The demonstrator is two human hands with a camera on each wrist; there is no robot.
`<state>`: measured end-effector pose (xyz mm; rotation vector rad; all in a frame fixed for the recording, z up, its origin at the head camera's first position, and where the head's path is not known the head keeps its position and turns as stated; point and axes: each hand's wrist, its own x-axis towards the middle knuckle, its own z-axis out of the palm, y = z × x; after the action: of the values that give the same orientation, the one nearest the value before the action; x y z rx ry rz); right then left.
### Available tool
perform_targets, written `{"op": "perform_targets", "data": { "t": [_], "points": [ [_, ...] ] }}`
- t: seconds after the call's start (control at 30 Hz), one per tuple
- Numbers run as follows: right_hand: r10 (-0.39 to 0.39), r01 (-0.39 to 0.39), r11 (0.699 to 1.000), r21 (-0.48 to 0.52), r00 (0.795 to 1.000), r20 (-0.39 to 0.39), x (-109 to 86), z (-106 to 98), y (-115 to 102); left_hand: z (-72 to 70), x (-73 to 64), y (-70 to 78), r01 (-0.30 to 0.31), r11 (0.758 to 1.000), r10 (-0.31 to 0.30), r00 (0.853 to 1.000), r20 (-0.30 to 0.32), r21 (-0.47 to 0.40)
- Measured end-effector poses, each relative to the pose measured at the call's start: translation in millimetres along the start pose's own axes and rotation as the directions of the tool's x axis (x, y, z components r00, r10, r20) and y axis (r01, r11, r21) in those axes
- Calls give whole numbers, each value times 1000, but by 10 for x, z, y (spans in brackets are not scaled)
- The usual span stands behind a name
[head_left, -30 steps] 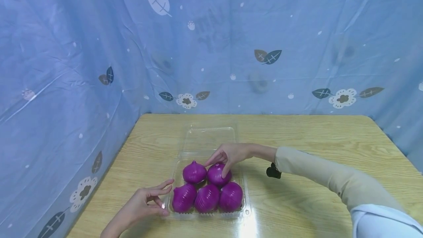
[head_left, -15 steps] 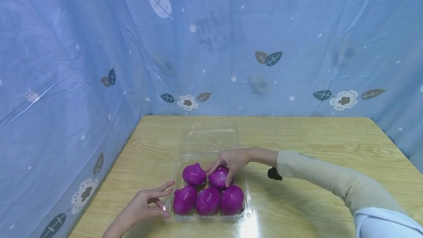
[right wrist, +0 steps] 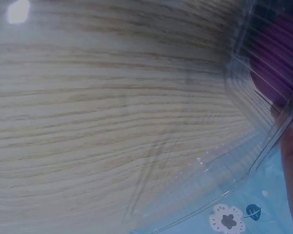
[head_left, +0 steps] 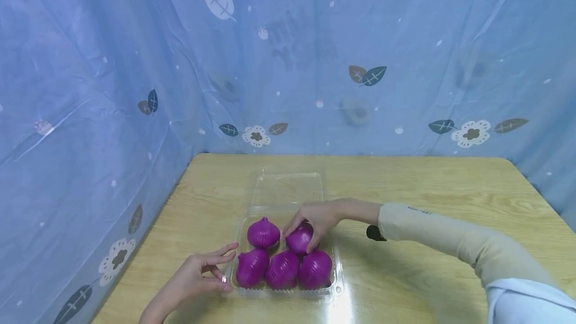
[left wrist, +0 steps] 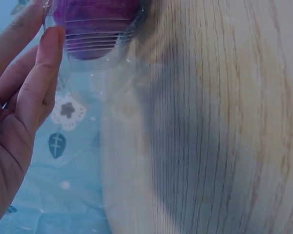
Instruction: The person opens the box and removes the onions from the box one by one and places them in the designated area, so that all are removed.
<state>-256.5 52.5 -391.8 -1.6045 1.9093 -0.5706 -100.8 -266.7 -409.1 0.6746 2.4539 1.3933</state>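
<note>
A clear plastic clamshell container (head_left: pixel 338 290) holds several purple onions in two rows. My right hand (head_left: pixel 318 215) reaches in from above and grips the back right onion (head_left: pixel 298 239), thumb on its near side. Beside that one sits the back left onion (head_left: pixel 263 233). The front row has a left onion (head_left: pixel 253 268), a middle onion (head_left: pixel 282 270) and a right onion (head_left: pixel 316 270). At the container's left edge my left hand (head_left: pixel 194 276) pinches the rim. The left wrist view shows its fingertips against the ribbed plastic wall (left wrist: pixel 90 44).
The container's transparent lid (head_left: pixel 288 189) lies folded back, flat behind it. A wooden table (head_left: pixel 427 184) spreads out all around. Blue patterned cloth (head_left: pixel 292 64) hangs behind the table and along its left side.
The right hand and its onion have shifted very slightly right within the container. The left hand stays at the rim. The head view moves a little.
</note>
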Motion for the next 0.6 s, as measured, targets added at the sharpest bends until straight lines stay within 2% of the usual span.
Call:
{"op": "perform_targets", "data": {
  "t": [0.3, 0.5, 0.6],
  "points": [
    [19, -21, 1000, -8, 992, -122, -132, -40, -11, 8, 34, 28, 25, 1000, -25, 1000, -2, -13],
    [80, -64, 995, 71, 967, -243, -224, -86, -23, 9, 28, 63, 40, 999, -39, 999, -19, 16],
    [92, -66, 992, 105, 958, -272, -254, -77, -13, 8, 18, 68, 42, 999, -42, 999, -19, 23]
  ]
}}
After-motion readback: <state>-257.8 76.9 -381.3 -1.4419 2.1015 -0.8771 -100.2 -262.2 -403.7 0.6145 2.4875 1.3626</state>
